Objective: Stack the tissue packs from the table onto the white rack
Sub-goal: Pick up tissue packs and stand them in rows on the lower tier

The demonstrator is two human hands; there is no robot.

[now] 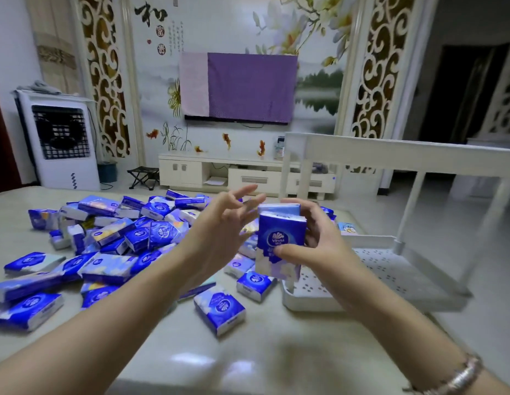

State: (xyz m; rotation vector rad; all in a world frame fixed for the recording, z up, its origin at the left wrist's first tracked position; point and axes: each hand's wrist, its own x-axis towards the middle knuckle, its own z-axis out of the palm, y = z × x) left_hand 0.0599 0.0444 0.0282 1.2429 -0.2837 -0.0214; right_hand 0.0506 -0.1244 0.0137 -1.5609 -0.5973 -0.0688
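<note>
A pale glossy worktop (248,346) carries a heap of blue tissue packs (134,235) left of the white rack (390,269). My right hand (316,238) pinches two packs (279,238) upright above the rack's lower tray; they look light and squashy (take them by the flat faces). My left hand (219,232) hovers beside them, fingers spread, holding nothing.

"Vinda" logo on blue tissue pack (279,240) held upright, big "和" calligraphy on wall mural (149,14)
</note>
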